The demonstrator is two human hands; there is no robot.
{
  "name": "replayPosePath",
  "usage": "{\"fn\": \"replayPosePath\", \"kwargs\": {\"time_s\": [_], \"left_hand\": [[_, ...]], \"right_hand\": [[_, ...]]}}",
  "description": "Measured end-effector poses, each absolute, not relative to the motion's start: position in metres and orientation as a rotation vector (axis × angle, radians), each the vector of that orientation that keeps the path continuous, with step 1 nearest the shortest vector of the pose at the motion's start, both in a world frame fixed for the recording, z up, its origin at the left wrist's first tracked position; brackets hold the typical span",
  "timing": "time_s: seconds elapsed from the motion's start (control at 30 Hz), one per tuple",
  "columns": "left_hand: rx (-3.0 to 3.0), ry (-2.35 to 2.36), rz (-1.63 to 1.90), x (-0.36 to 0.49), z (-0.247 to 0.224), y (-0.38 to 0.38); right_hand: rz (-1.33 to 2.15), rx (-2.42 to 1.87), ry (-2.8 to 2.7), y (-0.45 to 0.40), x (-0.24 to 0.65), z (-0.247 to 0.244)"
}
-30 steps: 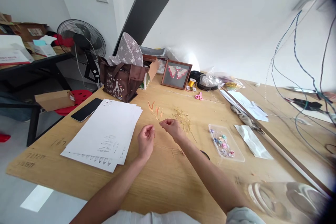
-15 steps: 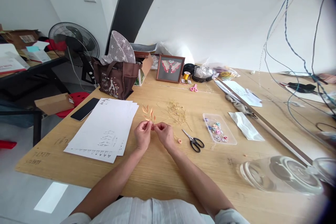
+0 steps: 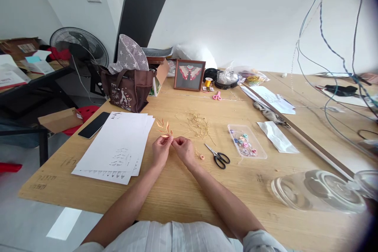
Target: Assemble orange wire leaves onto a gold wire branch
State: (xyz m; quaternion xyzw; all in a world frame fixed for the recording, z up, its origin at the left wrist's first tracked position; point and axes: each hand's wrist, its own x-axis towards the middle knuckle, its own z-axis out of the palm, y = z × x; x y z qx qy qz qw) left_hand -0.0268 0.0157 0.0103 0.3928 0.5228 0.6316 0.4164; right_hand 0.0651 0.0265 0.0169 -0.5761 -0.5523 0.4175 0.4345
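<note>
Between my two hands is a small spray of orange leaves (image 3: 167,128) on thin stems. My left hand (image 3: 161,150) is closed in a pinch at the base of the spray. Right beside it, my right hand (image 3: 184,150) is also pinched, its fingertips meeting the left ones at the stems; what exactly they grip is too small to make out. A peach-coloured thread spool (image 3: 202,157) lies just right of my right hand. Black-handled scissors (image 3: 219,157) rest partly open beyond it. Behind my hands spreads a loose tangle of golden wire-like strands (image 3: 198,124).
White paper sheets (image 3: 113,145) and a black phone (image 3: 93,125) lie at left. A clear tray (image 3: 255,150) of coloured spools sits at right, near a large clear jar (image 3: 313,191). Behind stand a brown bag (image 3: 130,90), a framed piece (image 3: 189,75) and pink scissors (image 3: 217,95).
My view has shifted slightly. The leaf spray has tilted a little to the left, and my fingertips remain pinched together at its base.
</note>
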Motion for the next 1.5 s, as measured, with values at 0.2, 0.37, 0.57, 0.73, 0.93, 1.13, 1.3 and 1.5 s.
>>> {"fn": "replayPosePath", "kwargs": {"time_s": [0.2,0.37,0.57,0.73,0.93,1.13,1.3,1.5], "left_hand": [[0.8,1.085,1.456,-0.031,0.009,0.02],[0.677,0.846,1.345,-0.035,0.019,0.02],[0.548,0.675,1.287,-0.039,0.021,0.021],[0.388,0.556,1.207,-0.041,0.015,0.023],[0.312,0.502,1.158,-0.04,0.012,0.024],[0.283,0.52,1.168,-0.039,0.015,0.023],[0.276,0.517,1.172,-0.039,0.013,0.023],[0.301,0.553,1.192,-0.039,0.015,0.023]], "right_hand": [[1.154,-1.379,-1.339,0.026,0.064,0.016],[1.31,-1.311,-1.175,0.027,0.068,0.027],[1.376,-1.256,-1.147,0.024,0.069,0.04],[1.405,-1.197,-1.139,0.022,0.068,0.043],[1.397,-1.19,-1.177,0.022,0.069,0.044],[1.389,-1.16,-1.208,0.023,0.069,0.04],[1.374,-1.17,-1.211,0.024,0.068,0.037],[1.346,-1.195,-1.203,0.025,0.067,0.036]]}}
